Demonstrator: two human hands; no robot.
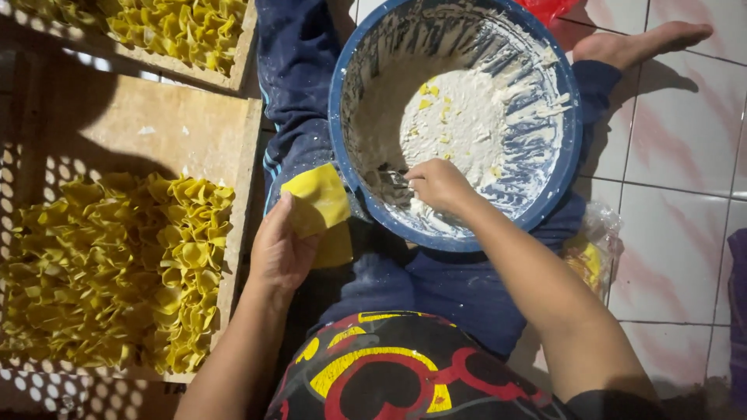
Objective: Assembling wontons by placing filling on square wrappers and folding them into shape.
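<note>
Left hand (278,253), over the lap: grasping a yellow wrapper (317,201) just beside the bowl's (339,117) rim. Right hand (437,183), inside the blue bowl: clenched on a spoon (391,179) in white filling (467,124). Tray (179,128), left: folded wrappers (117,268) heaped at its near end.

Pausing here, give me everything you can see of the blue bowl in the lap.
The blue bowl is round, wide and looks like plastic, resting tilted on the person's dark-trousered lap above the tiled floor. Its inner wall is smeared with streaks of white paste; a mound of white filling with small yellow flecks sits in the middle. The right hand reaches inside with a metal utensil at the near wall. The left hand holds a yellow wrapper beside the rim.
</note>
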